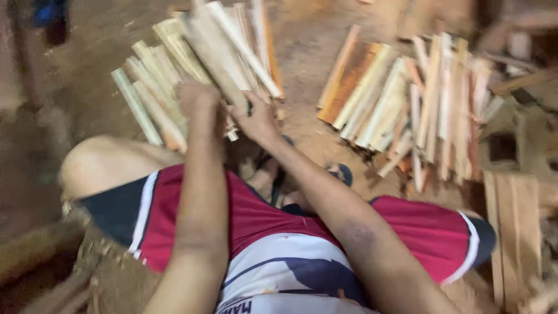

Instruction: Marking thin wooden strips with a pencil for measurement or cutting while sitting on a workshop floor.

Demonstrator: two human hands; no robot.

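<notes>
My left hand (199, 99) is closed around the near end of a fanned bundle of pale split wooden sticks (197, 64), fingers wrapped over it from the left. My right hand (256, 119) grips the same bundle from the right side, fingers curled against the stick ends; the exact finger placement is blurred by motion. The two hands sit just beside each other at the base of the bundle.

The bundle is held above the brown dirt floor (93, 52), in front of my knees. Its sticks spread away from me, tilting up and to the left, with a few longer ones crossing over the top toward the right.

To the right, well apart from the bundle, a second loose pile of pale and orange-tinted wooden sticks (407, 104) lies on the floor, mostly running lengthwise away from me. Near the right edge, flat brown wooden boards (514, 221) lie beside that pile.

I am seated low, wearing red shorts with white and dark trim (256, 221). My bare left knee (104, 163) shows at the left. A dark sandal (340, 172) is visible between my legs, below my right forearm.
</notes>
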